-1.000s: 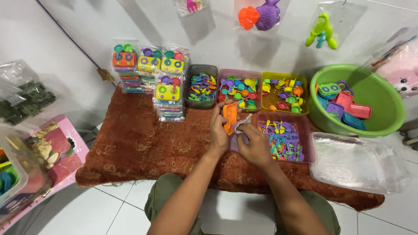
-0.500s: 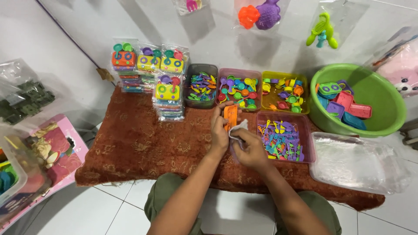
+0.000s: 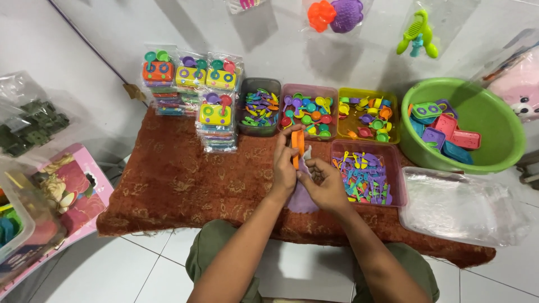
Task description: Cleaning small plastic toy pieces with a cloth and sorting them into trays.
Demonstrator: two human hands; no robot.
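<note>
Just one orange toy stove [image 3: 297, 147], two hands.

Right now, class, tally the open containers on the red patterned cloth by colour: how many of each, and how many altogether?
Dark grey rectangular plastic tub: 1
Pink rectangular plastic tubs: 2
Yellow rectangular plastic tub: 1
Green round plastic basin: 1
Total: 5

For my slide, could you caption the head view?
Left hand holds an orange toy piece beside the right hand, above trays of toys.
</note>
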